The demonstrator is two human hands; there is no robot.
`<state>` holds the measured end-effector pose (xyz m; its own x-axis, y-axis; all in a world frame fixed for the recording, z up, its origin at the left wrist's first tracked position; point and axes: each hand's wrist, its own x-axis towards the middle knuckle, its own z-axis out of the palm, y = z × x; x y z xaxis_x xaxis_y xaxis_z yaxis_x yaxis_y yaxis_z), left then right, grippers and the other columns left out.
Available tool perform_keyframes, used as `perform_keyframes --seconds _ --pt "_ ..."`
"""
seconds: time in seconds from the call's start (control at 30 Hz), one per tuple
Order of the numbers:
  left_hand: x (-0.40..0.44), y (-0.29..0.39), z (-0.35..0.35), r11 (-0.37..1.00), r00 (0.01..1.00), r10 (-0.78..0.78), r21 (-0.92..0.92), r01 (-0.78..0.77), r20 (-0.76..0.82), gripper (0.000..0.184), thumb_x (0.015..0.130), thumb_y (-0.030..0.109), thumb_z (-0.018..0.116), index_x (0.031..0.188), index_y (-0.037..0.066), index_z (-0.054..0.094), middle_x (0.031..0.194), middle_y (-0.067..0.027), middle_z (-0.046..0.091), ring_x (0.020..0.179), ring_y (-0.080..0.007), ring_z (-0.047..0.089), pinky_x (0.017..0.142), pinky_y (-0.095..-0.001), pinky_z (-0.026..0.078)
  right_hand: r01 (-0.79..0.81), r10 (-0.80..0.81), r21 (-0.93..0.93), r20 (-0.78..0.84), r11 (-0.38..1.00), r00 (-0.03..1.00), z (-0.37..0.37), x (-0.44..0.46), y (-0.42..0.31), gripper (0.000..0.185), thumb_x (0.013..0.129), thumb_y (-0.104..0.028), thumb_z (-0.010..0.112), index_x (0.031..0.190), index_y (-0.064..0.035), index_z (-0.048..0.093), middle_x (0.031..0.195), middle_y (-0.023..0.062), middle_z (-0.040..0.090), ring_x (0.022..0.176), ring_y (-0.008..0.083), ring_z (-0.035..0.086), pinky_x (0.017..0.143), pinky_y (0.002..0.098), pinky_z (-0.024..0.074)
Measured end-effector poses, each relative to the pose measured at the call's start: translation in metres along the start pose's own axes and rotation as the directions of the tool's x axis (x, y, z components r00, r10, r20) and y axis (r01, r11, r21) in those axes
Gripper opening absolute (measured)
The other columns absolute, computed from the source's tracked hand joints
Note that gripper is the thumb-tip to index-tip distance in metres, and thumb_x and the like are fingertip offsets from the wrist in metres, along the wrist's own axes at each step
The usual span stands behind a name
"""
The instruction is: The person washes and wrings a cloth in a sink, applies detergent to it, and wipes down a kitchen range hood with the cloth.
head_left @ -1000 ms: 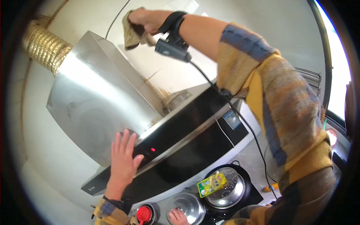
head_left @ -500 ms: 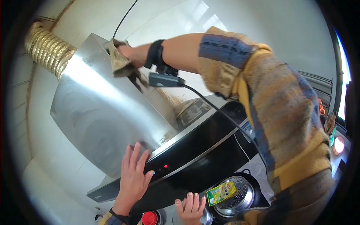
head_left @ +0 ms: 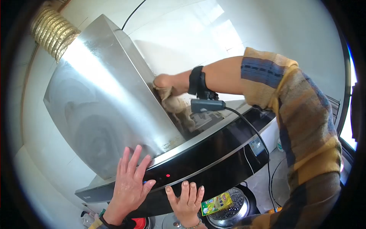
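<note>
A tall stainless-steel range hood (head_left: pixel 103 95) with a black glass front panel (head_left: pixel 213 147) fills the middle. My right arm, with a black strap and a small dark device (head_left: pixel 207 105) at the wrist, reaches across to its right side. There my right hand (head_left: pixel 164 82) is closed on a dirty beige cloth (head_left: pixel 177 107), pressed against the hood's side face. The fingertips are partly hidden by the cloth. My left hand (head_left: pixel 129 185) lies with fingers spread over the hood's lower front edge, beside a red indicator light (head_left: pixel 167 175).
Another person's hand (head_left: pixel 186 202), wearing a bracelet, touches the panel's lower edge. Below stands a steel steamer pot (head_left: pixel 237 206) with a green-yellow packet (head_left: pixel 216 204) on it. A red lid (head_left: pixel 140 223) shows at the bottom. A ribbed foil duct (head_left: pixel 55 32) joins the hood; a black cable (head_left: pixel 249 124) hangs from the wrist device.
My right hand has moved down and right with the cloth, from the hood's upper edge to its side. The other person's hand has risen to the panel. My left hand stays nearly in place.
</note>
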<state>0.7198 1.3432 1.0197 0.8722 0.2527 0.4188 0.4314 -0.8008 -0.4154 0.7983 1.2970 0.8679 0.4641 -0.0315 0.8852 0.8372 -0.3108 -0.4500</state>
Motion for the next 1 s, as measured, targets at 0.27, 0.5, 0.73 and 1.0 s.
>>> perform_keyframes --seconds 0.27,0.5,0.73,1.0 --pt "0.002 -0.002 -0.003 1.000 0.998 -0.017 -0.011 0.018 0.059 0.061 0.082 0.033 0.057 0.132 0.005 0.037 0.143 -0.0190 0.023 0.130 -0.0456 0.020 0.100 -0.0574 0.024 0.071 -0.069 0.027 -0.046 0.997 0.997 0.019 -0.013 -0.014 0.056 0.090 -0.007 0.050 0.139 -0.0234 0.030 0.128 0.0140 0.045 0.111 0.0317 0.051 0.091 0.0527 0.0428" --pt "0.001 -0.006 -0.004 0.998 0.997 -0.006 -0.062 0.011 0.074 0.064 0.085 0.044 0.049 0.135 0.006 0.033 0.145 -0.0193 0.020 0.131 -0.0446 0.018 0.101 -0.0572 0.021 0.057 -0.031 -0.154 0.161 0.986 0.986 0.018 -0.007 -0.009 0.058 0.089 -0.012 0.053 0.140 -0.0264 0.029 0.134 0.0111 0.040 0.122 0.0314 0.042 0.097 0.0504 0.0379" --pt "0.001 -0.006 -0.005 0.999 0.997 -0.007 -0.048 0.010 0.071 0.072 0.085 0.053 0.045 0.136 0.005 0.032 0.144 -0.0205 0.019 0.132 -0.0437 0.017 0.101 -0.0568 0.021 0.055 -0.056 -0.019 -0.045 0.998 0.997 0.021 -0.025 -0.014 0.051 0.088 -0.015 0.053 0.133 -0.0207 0.029 0.136 0.0100 0.027 0.120 0.0334 0.037 0.092 0.0502 0.0385" --pt "0.000 -0.004 -0.005 1.000 0.998 -0.014 0.002 0.014 0.064 0.073 0.084 0.054 0.046 0.136 0.005 0.030 0.145 -0.0203 0.018 0.132 -0.0439 0.017 0.101 -0.0568 0.022 0.140 -0.145 0.052 0.094 0.989 0.985 0.013 -0.011 0.006 0.027 0.085 -0.017 0.054 0.109 -0.0105 0.045 0.106 0.0121 0.044 0.095 0.0309 0.049 0.076 0.0462 0.0430"
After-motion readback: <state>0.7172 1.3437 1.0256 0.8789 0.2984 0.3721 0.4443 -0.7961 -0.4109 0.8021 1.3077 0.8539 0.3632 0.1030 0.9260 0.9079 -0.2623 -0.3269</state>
